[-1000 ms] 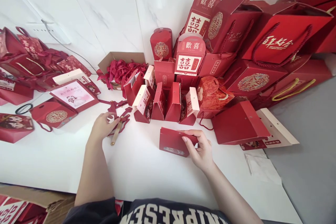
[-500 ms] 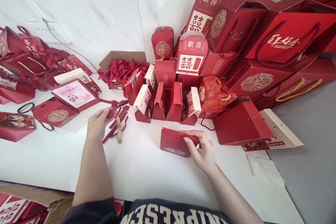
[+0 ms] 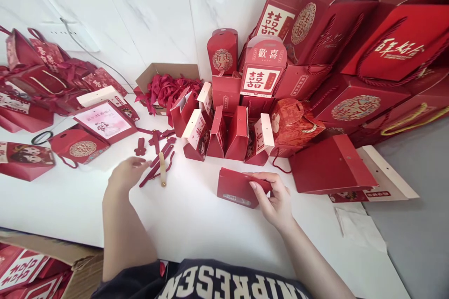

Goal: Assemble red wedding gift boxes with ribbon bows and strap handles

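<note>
While the right hand (image 3: 275, 198) is pinching the upper edge of a flattened red box (image 3: 235, 188) resting on the white table (image 3: 196, 224), the left hand (image 3: 123, 174) is hanging loose-fingered and empty just beside a scatter of red paper strips (image 3: 156, 156). Beyond them, small folded boxes (image 3: 224, 136) are standing in a row, with larger red gift bags (image 3: 351, 56) crowding against the wall.

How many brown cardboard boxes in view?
2. The box by the wall holds red ribbons; the box at the bottom-left edge, below the table, holds red cards. Others may be hidden behind the red gift boxes.
</note>
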The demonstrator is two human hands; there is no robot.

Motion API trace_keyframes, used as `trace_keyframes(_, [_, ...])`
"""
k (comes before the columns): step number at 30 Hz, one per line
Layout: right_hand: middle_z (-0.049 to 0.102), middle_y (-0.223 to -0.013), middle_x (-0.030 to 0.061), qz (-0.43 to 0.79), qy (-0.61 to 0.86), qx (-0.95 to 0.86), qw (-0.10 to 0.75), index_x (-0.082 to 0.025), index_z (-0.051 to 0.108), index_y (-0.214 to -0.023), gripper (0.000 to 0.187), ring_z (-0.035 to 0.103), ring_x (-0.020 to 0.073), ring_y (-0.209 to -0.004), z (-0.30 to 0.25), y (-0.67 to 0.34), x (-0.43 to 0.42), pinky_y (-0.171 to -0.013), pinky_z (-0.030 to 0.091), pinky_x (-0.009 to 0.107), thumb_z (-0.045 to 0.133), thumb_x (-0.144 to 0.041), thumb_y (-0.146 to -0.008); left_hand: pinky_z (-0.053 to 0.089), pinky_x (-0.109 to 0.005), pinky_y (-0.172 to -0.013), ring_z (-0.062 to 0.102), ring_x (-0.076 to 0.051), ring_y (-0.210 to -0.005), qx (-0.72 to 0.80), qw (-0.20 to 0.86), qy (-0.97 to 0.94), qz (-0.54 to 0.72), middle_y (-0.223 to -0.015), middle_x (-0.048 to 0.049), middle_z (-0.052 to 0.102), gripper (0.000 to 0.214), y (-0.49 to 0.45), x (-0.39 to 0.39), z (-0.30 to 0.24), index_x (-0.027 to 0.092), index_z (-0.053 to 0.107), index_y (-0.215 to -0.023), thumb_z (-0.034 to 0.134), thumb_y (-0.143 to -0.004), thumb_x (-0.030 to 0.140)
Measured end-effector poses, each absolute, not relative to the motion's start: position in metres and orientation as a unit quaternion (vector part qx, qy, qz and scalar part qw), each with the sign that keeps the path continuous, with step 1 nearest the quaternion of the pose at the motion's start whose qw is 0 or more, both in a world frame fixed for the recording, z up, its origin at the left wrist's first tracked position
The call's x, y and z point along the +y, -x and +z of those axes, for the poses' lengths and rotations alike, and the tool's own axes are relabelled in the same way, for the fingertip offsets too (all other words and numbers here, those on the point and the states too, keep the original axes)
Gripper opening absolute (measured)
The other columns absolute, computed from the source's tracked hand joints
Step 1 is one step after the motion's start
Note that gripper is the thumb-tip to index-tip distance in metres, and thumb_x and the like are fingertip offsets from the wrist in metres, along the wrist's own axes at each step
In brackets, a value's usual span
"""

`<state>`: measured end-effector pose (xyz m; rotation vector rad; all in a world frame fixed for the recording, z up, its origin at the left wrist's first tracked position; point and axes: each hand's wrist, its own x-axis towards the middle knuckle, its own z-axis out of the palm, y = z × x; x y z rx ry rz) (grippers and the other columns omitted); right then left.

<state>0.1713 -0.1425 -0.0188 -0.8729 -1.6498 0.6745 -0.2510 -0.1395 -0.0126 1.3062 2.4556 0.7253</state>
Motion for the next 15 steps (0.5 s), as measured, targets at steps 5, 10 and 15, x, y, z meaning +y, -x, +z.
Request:
trace_keyframes(5, [0.076,-0.102,0.0034,0.282,0.366,-0.698,0.546,-0.024,0.058,-0.11,0.023,0.074,0.0157,-0.09,-0.018,-0.171,-0.143,-0.078,0.061,0.024,0.061,-0.012,-0.091,0.045,-0.032,-0.057,0.063,-0.025,-0.067,0.86,0.207,-0.44,0.152,-0.079,-0.0061,0.068,0.043,0.232,-0.163,-0.017,0.022,0.073,-0.079,0.08,-0.051,0.055])
trace_keyframes(10, [0.076,-0.101,0.0038,0.278,0.369,-0.699,0.546,-0.024,0.058,-0.109,0.021,0.074,0.0153,-0.09,-0.018,-0.171,-0.142,-0.078,0.061,0.023,0.061,-0.012,-0.091,0.044,-0.031,-0.06,0.062,-0.023,-0.069,0.859,0.208,-0.441,0.158,-0.071,-0.002,0.068,0.025,0.222,-0.169,-0.019,0.025,0.074,-0.073,0.071,-0.062,0.047])
trace_keyframes(15, [0.076,-0.1,0.0032,0.274,0.371,-0.7,0.545,-0.024,0.059,-0.109,0.021,0.074,0.0148,-0.088,-0.018,-0.171,-0.142,-0.076,0.061,0.023,0.061,-0.013,-0.091,0.047,-0.031,-0.066,0.064,-0.023,-0.075,0.869,0.155,-0.418,0.215,-0.078,-0.0011,0.072,0.033,0.224,-0.168,-0.013,0.026,0.075,-0.083,0.071,-0.066,0.054])
